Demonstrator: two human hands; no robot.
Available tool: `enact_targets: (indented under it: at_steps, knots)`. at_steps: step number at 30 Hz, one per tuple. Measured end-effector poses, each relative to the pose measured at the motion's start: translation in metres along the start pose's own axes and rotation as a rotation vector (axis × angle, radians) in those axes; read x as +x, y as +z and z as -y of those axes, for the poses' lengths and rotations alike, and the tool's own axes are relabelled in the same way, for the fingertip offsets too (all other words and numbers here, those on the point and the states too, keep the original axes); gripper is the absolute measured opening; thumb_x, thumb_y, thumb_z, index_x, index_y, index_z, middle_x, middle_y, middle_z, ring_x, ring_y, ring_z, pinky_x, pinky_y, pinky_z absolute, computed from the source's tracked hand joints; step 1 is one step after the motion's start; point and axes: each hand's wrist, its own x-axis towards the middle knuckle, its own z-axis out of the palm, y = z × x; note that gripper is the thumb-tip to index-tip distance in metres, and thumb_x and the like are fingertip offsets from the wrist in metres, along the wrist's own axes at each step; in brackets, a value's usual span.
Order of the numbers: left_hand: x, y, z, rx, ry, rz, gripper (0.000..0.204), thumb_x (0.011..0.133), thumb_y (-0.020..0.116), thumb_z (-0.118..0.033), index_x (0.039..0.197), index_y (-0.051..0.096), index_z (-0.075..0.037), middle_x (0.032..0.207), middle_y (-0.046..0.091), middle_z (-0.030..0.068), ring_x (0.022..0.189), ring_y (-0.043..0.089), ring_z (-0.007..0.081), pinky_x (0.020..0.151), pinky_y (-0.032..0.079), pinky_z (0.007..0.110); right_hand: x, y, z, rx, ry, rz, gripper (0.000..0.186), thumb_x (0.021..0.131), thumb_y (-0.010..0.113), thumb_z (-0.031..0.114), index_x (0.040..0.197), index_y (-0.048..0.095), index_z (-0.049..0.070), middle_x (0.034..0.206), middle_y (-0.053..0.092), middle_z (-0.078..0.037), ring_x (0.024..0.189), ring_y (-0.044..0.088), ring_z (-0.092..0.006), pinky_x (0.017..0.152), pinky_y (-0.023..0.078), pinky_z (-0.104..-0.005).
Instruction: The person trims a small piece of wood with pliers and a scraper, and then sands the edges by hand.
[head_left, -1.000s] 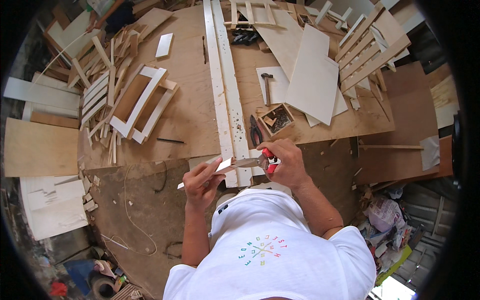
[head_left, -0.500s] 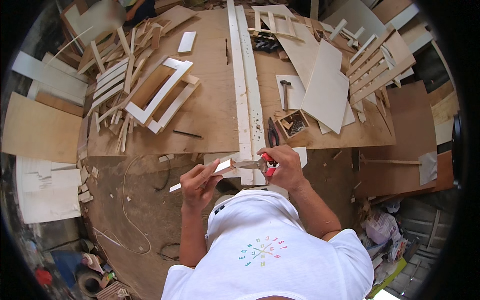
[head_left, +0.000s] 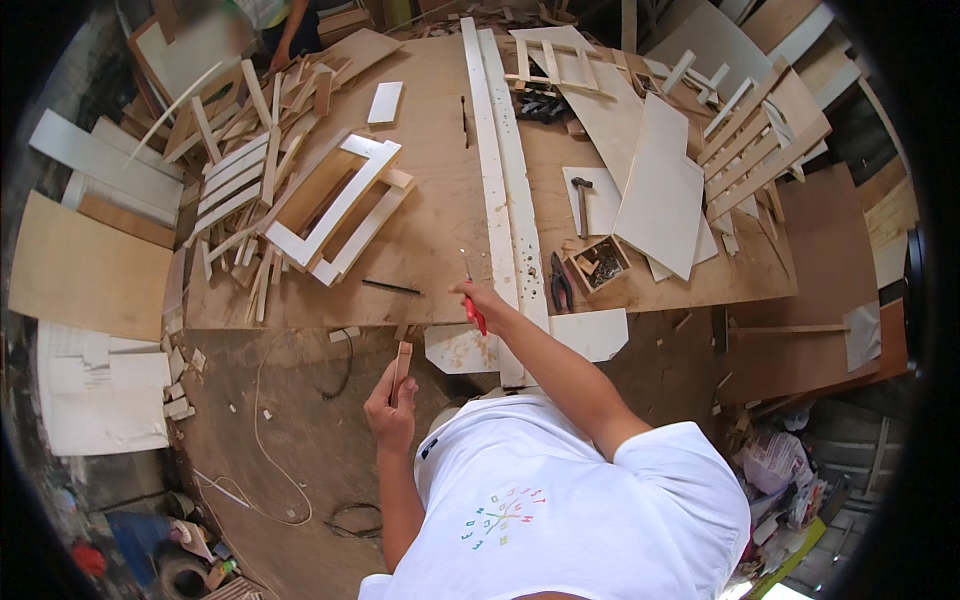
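My left hand (head_left: 388,405) is closed around a narrow wood strip (head_left: 403,362), whose end points away from me, in front of the table's near edge. Over that edge, my right hand (head_left: 485,300) grips red-handled pliers (head_left: 476,318); their metal jaws point away from me and are apart from the strip. Beside my right hand runs a long white beam (head_left: 497,200) with holes along it. A dark pencil-like stick (head_left: 391,287) lies to the left of that hand.
Right of the beam are a second pair of pliers (head_left: 560,283), a box of nails (head_left: 598,263) and a hammer (head_left: 582,205). A white-faced wooden frame (head_left: 335,200) lies at left, by piled slats. Another person's arm (head_left: 288,38) shows at the far left.
My right hand has moved left and away from me with the pliers, off the strip's end. My left hand has lowered slightly and turned the strip to point away from me.
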Motion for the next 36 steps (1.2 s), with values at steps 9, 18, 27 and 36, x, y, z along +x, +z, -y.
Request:
enact_targets:
  at_steps: [9, 18, 27, 36]
  knots:
    - [0.003, 0.01, 0.008, 0.014, 0.092, 0.048, 0.034, 0.102, 0.069, -0.019, 0.134, 0.07, -0.006, 0.083, 0.067, -0.0003, 0.066, 0.054, 0.0045, 0.055, 0.043, 0.022, 0.049, 0.007, 0.0, -0.398, -0.513, -0.651, 0.069, 0.082, 0.082, 0.034, 0.138, 0.06, 0.0, 0.138, 0.06, -0.02, 0.11, 0.066, -0.0361, 0.095, 0.055, -0.042]
    - [0.019, 0.039, -0.008, -0.119, 0.064, 0.192, 0.034, 0.1, 0.069, -0.012, 0.133, 0.07, -0.002, 0.085, 0.068, -0.0009, 0.067, 0.052, 0.0044, 0.058, 0.043, 0.022, -0.044, -0.12, -0.057, -0.823, -0.568, -1.065, 0.052, 0.09, 0.075, 0.021, 0.134, 0.054, 0.002, 0.13, 0.055, -0.018, 0.121, 0.058, -0.0366, 0.1, 0.051, -0.0469]
    - [0.035, 0.056, -0.056, -0.208, 0.363, 0.393, 0.027, 0.095, 0.076, -0.01, 0.118, 0.071, 0.003, 0.097, 0.073, 0.0048, 0.082, 0.068, 0.0085, 0.077, 0.056, 0.024, -0.016, -0.142, -0.05, -0.97, -0.269, -0.963, 0.058, 0.093, 0.07, 0.021, 0.141, 0.045, -0.001, 0.127, 0.052, -0.023, 0.118, 0.06, -0.0449, 0.103, 0.05, -0.0525]
    - [0.029, 0.037, -0.095, -0.013, 0.665, 0.369, 0.031, 0.085, 0.084, -0.024, 0.102, 0.071, -0.002, 0.078, 0.071, 0.0075, 0.07, 0.071, 0.02, 0.06, 0.053, 0.03, -0.075, -0.158, -0.036, -0.817, -0.556, -0.68, 0.049, 0.102, 0.059, 0.026, 0.148, 0.055, 0.009, 0.129, 0.067, -0.02, 0.119, 0.064, -0.0366, 0.099, 0.05, -0.0484]
